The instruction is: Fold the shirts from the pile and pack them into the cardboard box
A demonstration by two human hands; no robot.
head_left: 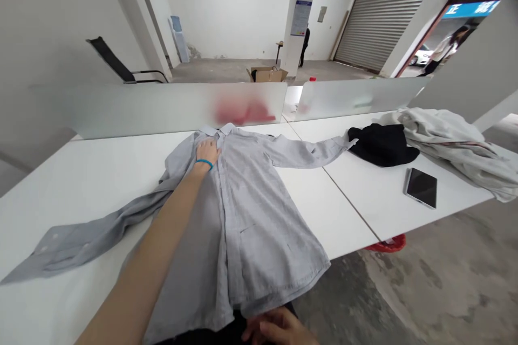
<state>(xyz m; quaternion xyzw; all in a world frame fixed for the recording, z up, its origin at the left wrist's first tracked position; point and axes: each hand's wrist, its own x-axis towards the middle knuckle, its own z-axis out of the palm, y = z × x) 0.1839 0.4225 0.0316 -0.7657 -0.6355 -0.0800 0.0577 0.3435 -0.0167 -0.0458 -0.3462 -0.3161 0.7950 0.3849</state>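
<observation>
A grey long-sleeved button-up shirt [259,210] lies front side up on the white table, its collar away from me and its hem over the near edge. One sleeve stretches to the left and the other to the right. My left hand [208,153], with a blue band [205,162] on the wrist, rests flat on the shirt just below the collar, beside the button placket. Low in the view, my right hand [281,328] is just below the hem, fingers loosely bent and apart, with nothing visible in it. The frame's bottom edge cuts it off.
On the right of the table [356,194] are a black cap-like cloth item [382,144], a dark-screened tablet or phone [421,187] and a pile of light clothes [449,137]. Frosted dividers [170,108] line the far edge. A red bin [388,244] stands below.
</observation>
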